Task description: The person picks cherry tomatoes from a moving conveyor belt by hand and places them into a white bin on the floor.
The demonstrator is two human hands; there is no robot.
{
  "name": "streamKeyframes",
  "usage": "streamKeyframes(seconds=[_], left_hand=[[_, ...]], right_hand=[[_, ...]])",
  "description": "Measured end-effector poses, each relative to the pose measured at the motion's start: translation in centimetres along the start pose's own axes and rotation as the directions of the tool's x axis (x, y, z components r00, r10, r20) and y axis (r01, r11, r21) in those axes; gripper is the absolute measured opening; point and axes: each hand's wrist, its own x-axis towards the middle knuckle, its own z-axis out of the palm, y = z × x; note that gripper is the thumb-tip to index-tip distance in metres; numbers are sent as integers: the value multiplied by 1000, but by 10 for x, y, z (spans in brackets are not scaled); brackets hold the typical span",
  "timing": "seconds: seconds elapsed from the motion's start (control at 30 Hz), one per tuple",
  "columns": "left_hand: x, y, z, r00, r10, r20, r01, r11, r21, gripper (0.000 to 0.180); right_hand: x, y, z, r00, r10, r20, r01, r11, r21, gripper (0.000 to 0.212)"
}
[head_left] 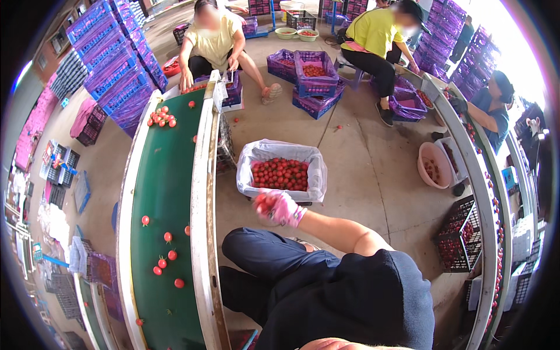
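Observation:
My right hand [279, 208], in a pink and white glove, is closed around several red cherry tomatoes [265, 202]. It hovers over the near edge of a crate lined with clear plastic [248, 156], which holds a heap of cherry tomatoes [281, 174]. To the left runs a green conveyor belt [160, 195] with loose tomatoes scattered along it and a cluster [161, 118] towards its far end. My left hand does not show; only a strip of skin appears at the lower edge.
A metal rail [205, 192] edges the belt beside my knees. Ahead, two people in yellow tops sit near purple-wrapped crates [317, 86]. On the right are a pink basin [434, 165], a black crate [461, 233] and another conveyor [489, 192], where a person in blue works.

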Motion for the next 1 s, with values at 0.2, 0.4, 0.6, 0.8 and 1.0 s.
streamKeyframes(seconds=[0.2,0.4,0.6,0.8,1.0], left_hand=[[3,-7,-5,969,-203,-140,212,976,48,29],[3,6,0,935,-317,-161,326,945,33,31],[-5,-120,-30,994,97,55,-5,532,-847,44],[-3,-51,-8,913,-381,-144,245,796,-553,50],[-1,20,1,921,-254,-295,188,954,-234,45]], right_hand=[[42,-124,-60,449,-781,-433,232,570,-788,55],[64,-80,-41,563,-810,-164,263,364,-893,57],[61,50,65,440,-565,698,540,-455,-708,43],[64,157,154,430,74,900,726,-621,-295,29],[93,266,103,496,497,713,834,-502,-230,40]])
